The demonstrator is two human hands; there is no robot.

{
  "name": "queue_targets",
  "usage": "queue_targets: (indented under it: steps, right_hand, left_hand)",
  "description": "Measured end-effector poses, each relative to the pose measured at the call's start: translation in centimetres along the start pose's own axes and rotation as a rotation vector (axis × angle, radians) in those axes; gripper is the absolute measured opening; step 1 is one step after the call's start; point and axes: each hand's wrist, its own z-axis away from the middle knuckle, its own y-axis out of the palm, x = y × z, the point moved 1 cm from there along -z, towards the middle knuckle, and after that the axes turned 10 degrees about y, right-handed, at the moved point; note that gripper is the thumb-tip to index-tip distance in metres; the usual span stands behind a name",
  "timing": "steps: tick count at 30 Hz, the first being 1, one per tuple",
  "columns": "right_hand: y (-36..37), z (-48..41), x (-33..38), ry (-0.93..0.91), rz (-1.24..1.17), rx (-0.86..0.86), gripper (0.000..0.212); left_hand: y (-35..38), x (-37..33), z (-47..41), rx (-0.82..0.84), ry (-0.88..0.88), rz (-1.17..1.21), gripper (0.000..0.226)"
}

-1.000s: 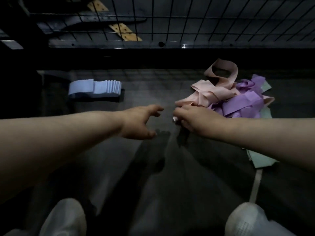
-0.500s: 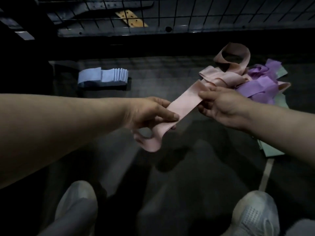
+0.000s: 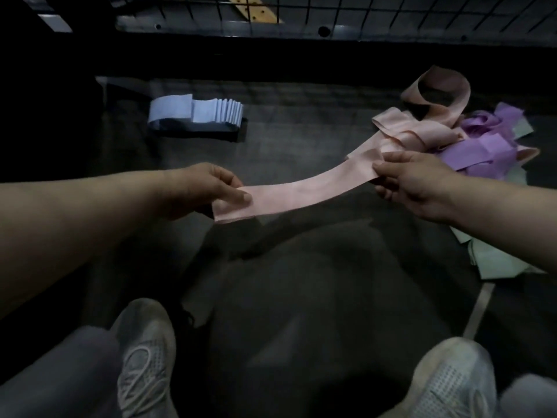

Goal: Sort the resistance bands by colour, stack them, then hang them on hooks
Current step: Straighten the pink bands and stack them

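A pink resistance band (image 3: pixel 304 193) is stretched flat between my two hands above the dark floor. My left hand (image 3: pixel 205 191) pinches its left end with thumb on top. My right hand (image 3: pixel 419 182) pinches the right end near the mixed pile. That pile holds more pink bands (image 3: pixel 422 128), purple bands (image 3: pixel 482 146) and pale green bands (image 3: pixel 497 260). A neat stack of light blue bands (image 3: pixel 196 111) lies on the floor at the far left.
A wire grid panel (image 3: pixel 391 13) with a metal rail stands at the far edge, a wooden strip behind it. My two shoes (image 3: pixel 144 357) (image 3: pixel 452 381) are at the bottom of the view. A pale line (image 3: pixel 479 309) marks the floor at the right.
Both hands took hold of a pink band from the pile and drew it out. My left hand slid to its left end, so the band now spans flat between my hands.
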Motion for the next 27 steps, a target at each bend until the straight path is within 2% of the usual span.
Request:
queue_targets:
  steps: [5, 10, 14, 18, 24, 27]
  right_hand:
    - [-0.6, -1.2, -1.2, 0.069, 0.077, 0.032, 0.013]
    - [-0.3, -2.2, -2.8, 0.166, 0.145, 0.04, 0.008]
    - [-0.1, -2.6, -3.3, 0.156, 0.183, 0.049, 0.01]
    - [-0.8, -2.9, -3.3, 0.152, 0.241, 0.079, 0.028]
    - [-1.5, -2.5, -3.5, 0.114, 0.3, 0.106, 0.018]
    - [-1.5, -2.3, -3.3, -0.079, 0.353, 0.08, 0.017]
  left_hand:
    - [-1.0, 2.2, -1.6, -0.26, -0.039, 0.081, 0.01]
    - [-1.2, 3.0, -1.7, -0.361, -0.007, 0.167, 0.013]
    - [-1.1, 3.5, -1.9, -0.486, -0.035, 0.312, 0.023]
    - [-1.3, 3.9, -1.3, -0.545, -0.011, 0.381, 0.027]
    - [-1.9, 4.3, -0.1, -0.493, 0.032, 0.331, 0.016]
    - [-2.7, 4.3, 0.4, -0.527, 0.149, 0.063, 0.017]
